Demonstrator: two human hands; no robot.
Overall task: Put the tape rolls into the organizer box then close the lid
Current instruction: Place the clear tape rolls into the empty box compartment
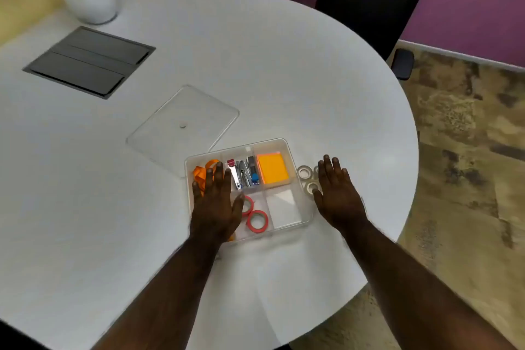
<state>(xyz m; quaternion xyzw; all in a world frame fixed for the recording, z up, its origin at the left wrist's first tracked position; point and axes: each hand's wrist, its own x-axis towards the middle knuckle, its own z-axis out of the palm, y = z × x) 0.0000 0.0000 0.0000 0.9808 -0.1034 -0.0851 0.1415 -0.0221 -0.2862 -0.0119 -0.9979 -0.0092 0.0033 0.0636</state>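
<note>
L hand (216,202) over organizer box (287,142), R hand (338,196) on white tape rolls (304,171)

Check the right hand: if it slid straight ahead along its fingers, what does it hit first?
Probably the white tape rolls: the right hand points away from the person, fingertips already beside or over them. Past those, bare table. Its height above them is unclear.

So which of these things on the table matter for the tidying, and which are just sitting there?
Part of the job:
white tape rolls beside the box
organizer box
clear lid, lying off the box
red tape rolls, already inside

Just lying about:
potted plant
grey cable hatch
</note>
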